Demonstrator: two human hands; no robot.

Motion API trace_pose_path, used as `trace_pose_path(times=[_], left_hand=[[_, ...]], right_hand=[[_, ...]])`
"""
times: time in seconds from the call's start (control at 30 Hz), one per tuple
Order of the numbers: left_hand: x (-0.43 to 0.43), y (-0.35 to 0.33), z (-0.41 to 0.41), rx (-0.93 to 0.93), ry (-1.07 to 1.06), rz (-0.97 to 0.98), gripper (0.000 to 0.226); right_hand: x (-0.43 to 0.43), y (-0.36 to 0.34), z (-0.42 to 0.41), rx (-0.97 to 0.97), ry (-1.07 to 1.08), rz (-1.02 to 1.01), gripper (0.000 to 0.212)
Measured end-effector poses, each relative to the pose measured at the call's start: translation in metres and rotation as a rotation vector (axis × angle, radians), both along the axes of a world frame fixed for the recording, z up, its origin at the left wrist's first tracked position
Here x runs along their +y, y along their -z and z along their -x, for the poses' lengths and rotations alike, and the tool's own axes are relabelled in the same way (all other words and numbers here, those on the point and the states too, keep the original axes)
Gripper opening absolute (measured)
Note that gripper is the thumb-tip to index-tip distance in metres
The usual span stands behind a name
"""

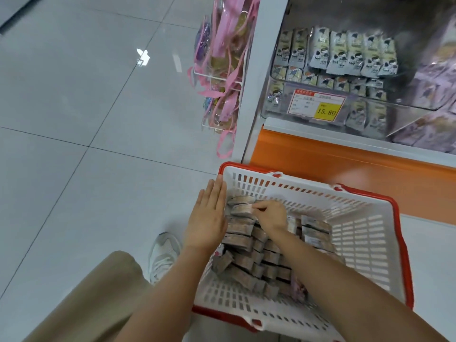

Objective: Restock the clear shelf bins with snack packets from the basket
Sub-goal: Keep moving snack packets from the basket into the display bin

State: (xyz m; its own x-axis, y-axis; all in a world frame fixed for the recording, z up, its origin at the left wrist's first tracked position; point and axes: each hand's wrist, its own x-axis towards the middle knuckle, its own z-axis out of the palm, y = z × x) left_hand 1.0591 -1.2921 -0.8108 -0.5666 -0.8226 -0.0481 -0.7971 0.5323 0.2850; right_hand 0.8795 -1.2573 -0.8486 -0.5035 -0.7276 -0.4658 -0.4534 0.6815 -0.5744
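We hold our left hand (209, 218) flat, fingers straight and together, against the left side of the small grey-brown snack packets (240, 240) that stand in rows inside the white slotted plastic basket with a red rim (365, 233). Our right hand (270, 215) curls its fingers over the farthest packets and grips them. The basket stands on the pale tiled floor (86, 107), just before the shelf (320, 133), where the clear plastic bin (394, 114) holds grey-white packets (345, 53) behind a label (318, 106) reading 15.80.

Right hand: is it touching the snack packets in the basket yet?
Touching. The head view shows the right hand with fingers curled onto the top snack packets at the far-left end of the basket.
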Motion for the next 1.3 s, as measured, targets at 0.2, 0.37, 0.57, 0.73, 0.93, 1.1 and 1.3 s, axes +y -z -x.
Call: trace_pose_path(times=[0.2, 0.37, 0.57, 0.73, 0.93, 1.1, 1.3], left_hand=[[0.001, -0.003, 0.0, -0.027, -0.017, 0.011, 0.076], [0.003, -0.018, 0.002, 0.012, 0.014, -0.024, 0.075], [0.002, -0.07, 0.048, 0.394, 0.144, -0.23, 0.055], [0.002, -0.105, 0.065, 0.737, -0.035, -0.56, 0.03], [-0.002, -0.144, 0.07, 1.066, -0.205, -0.87, 0.027], [-0.007, -0.173, 0.075, 1.197, -0.221, -0.881, 0.028], [-0.018, -0.201, 0.088, 1.072, -0.164, -0.594, 0.027]], right_hand=[[0.002, -0.04, 0.016, -0.055, 0.005, 0.097, 0.015], [0.008, -0.088, 0.029, -0.192, 0.041, 0.182, 0.018], [0.012, -0.15, 0.031, -0.366, 0.025, 0.347, 0.012], [0.02, -0.189, 0.037, -0.384, -0.043, 0.535, 0.029], [0.047, -0.202, 0.043, -0.232, -0.202, 0.561, 0.042], [0.061, -0.221, 0.04, -0.195, -0.305, 0.635, 0.038], [0.053, -0.248, 0.051, -0.136, -0.29, 0.77, 0.032]])
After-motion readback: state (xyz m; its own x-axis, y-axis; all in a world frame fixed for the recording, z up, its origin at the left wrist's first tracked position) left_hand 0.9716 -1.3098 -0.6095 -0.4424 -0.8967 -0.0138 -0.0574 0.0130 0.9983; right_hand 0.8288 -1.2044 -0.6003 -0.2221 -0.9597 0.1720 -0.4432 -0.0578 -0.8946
